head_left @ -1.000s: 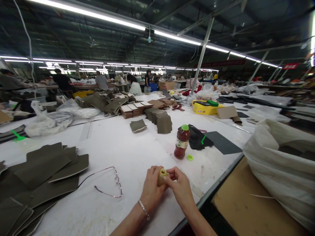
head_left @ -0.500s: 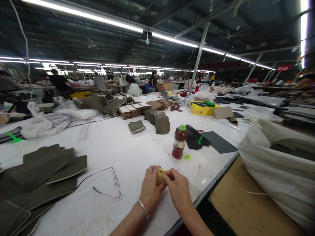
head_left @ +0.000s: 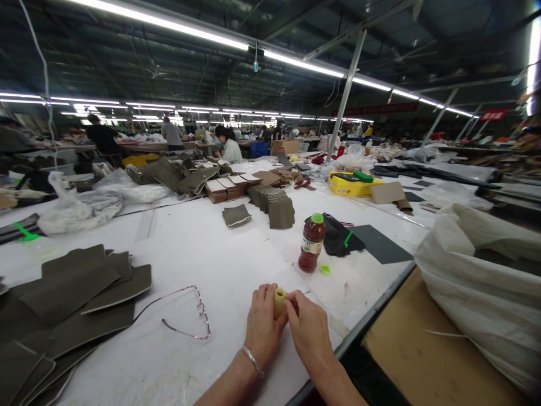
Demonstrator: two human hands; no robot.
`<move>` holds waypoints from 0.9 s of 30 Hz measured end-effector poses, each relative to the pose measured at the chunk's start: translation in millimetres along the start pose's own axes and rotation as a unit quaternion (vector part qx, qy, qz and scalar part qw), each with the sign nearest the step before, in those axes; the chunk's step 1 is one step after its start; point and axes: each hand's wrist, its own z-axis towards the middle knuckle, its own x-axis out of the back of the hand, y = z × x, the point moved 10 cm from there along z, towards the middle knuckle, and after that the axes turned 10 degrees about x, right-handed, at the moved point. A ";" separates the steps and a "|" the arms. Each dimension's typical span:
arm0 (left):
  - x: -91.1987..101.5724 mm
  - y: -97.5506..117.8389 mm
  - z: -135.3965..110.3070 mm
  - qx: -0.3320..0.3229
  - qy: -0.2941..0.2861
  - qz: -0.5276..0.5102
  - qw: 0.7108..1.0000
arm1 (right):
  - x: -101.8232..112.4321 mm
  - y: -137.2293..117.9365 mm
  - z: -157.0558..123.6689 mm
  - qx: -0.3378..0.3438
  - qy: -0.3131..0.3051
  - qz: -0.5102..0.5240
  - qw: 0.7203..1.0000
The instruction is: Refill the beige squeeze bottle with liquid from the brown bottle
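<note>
My left hand is wrapped round a small yellow cylinder with an open top, held just above the white table. My right hand pinches at the cylinder's rim from the right. A thin bracelet circles my left wrist. A pair of wire-rimmed glasses lies on the table to the left of my hands. Beyond them stands a bottle of dark red drink with a green cap, and a loose green cap lies beside it.
Olive-grey cut pieces are piled at the left. Stacks of brown and olive pieces sit further back, with a yellow box. A large white sack is at the right. Other people work at far tables.
My hands stay together on the yellow cylinder with only slight shifts of the fingers. The view has wobbled a little.
</note>
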 end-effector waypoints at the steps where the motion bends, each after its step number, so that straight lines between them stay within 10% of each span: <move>1: -0.1 -0.5 0.1 -0.001 0.002 0.000 1.000 | -0.4 0.4 0.5 0.001 -0.001 -0.001 1.000; 18: -0.2 -0.8 4.0 0.007 0.012 -0.028 1.000 | 21.7 40.4 5.2 -0.061 0.059 0.110 0.990; 27: -10.3 -10.5 9.1 0.041 -0.099 -0.180 0.978 | 55.5 67.0 -13.6 -0.107 0.115 0.258 0.953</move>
